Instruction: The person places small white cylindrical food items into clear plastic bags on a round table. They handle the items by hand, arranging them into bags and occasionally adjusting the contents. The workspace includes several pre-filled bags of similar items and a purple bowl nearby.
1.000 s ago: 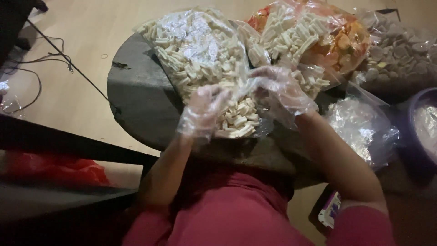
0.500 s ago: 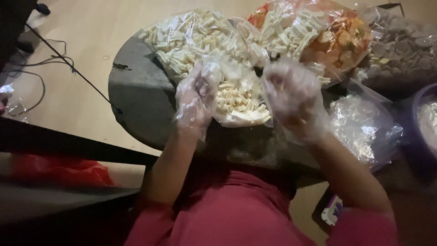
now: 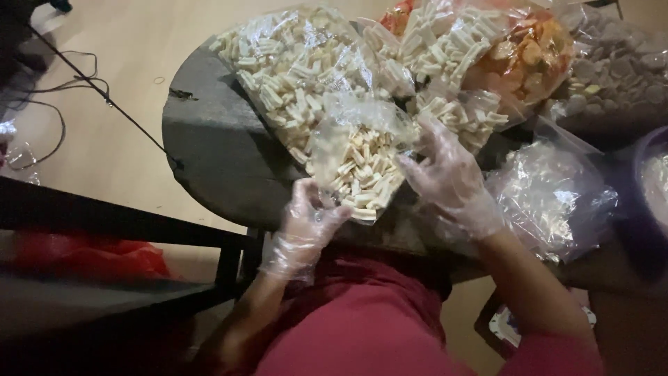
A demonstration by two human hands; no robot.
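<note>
Partly, small snack bag [image 3: 358,170] hides left hand [image 3: 306,223] fingers.

Round dark grey stone-like tabletop [image 3: 209,139], bare along the near left edge. Directly on top: large clear plastic bag of pale stick-shaped snacks [image 3: 292,69] across the middle; second clear bag of the same pale sticks [image 3: 445,49] just beside, to the right; clear bag of orange crisps [image 3: 529,59] behind that; bag of greyish round wafers [image 3: 619,63] at far right; crumpled heap of empty clear plastic bags [image 3: 550,198] near the right edge.
</note>
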